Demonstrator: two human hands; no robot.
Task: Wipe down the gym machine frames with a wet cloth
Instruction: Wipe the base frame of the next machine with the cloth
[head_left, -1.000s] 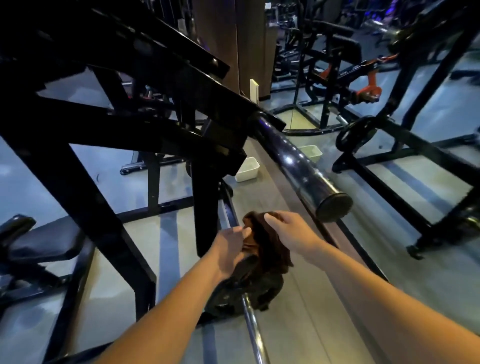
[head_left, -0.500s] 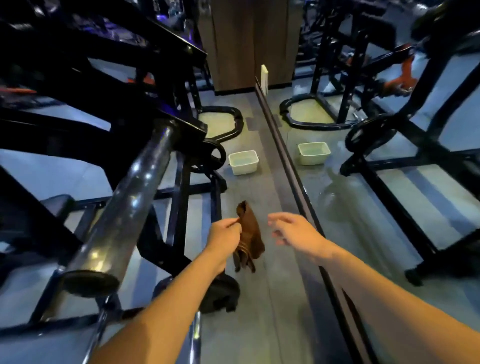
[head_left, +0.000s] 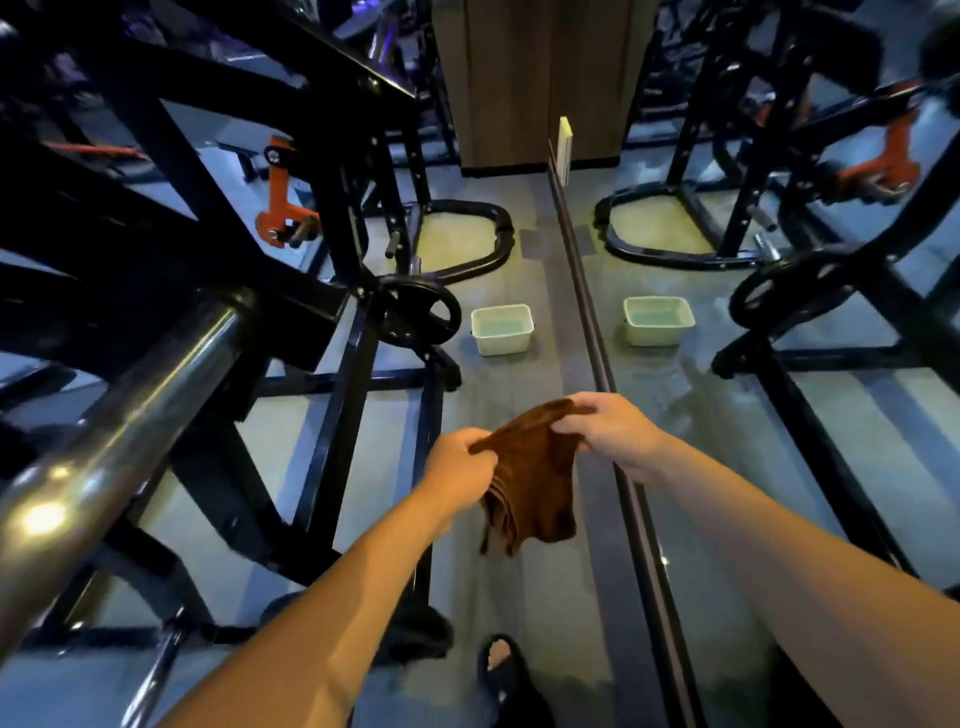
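A brown cloth hangs in mid-air between my hands, above the grey floor. My left hand pinches its left top edge and my right hand grips its right top corner, so the cloth is stretched between them and droops below. The black gym machine frame fills the left side, with a thick shiny steel bar slanting toward me at lower left. Neither hand touches the machine.
A white tub of water stands on the floor ahead, with its mirror image to the right. The mirror's bottom rail runs along the floor. A weight plate hangs on the machine. My sandalled foot shows below.
My right hand, free half a second ago, now holds the cloth's right corner and the cloth is spread between both hands. The view has shifted a little nearer the tub.
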